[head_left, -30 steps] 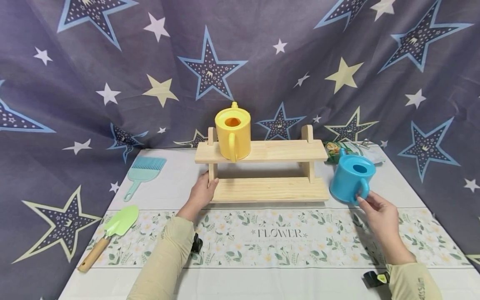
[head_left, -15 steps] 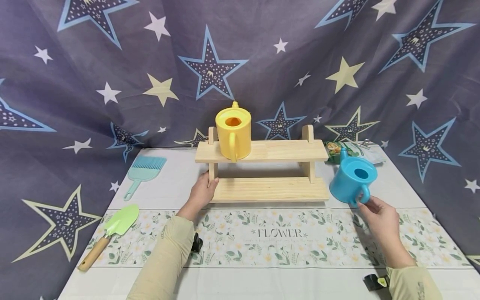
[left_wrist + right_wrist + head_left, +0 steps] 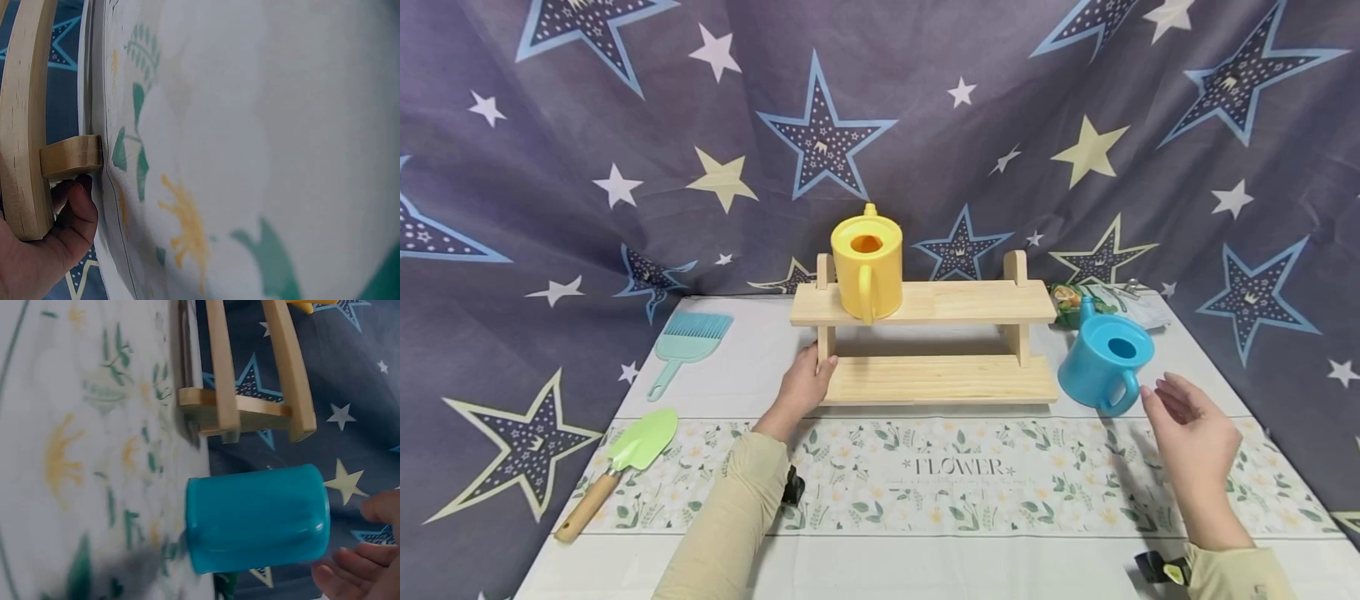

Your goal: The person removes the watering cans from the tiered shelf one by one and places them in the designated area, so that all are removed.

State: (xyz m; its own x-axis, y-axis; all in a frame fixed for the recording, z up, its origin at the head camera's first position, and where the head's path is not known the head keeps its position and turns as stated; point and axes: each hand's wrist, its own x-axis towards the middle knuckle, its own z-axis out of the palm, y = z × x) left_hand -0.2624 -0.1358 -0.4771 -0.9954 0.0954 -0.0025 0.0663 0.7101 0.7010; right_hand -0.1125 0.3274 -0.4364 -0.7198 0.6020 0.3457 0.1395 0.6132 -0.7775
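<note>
A two-tier wooden shelf stands at the middle of the table. My left hand grips its lower left end, and the left wrist view shows the curled fingers at the wood. On the upper board, towards the left, sits a yellow watering can. Right of the shelf a blue watering can stands upright, its handle turned towards me. Just off that handle, my right hand holds nothing, fingers loosely bent. In the right wrist view the fingers are beside the blue can.
To the left lie a pale blue dustpan with brush and a green trowel with a wooden handle. Behind the blue can are packets. A star-patterned curtain hangs behind the table.
My right hand has let go of the blue watering can's handle and drawn back to the right. The blue can turned slightly before that. My left hand stays on the shelf.
</note>
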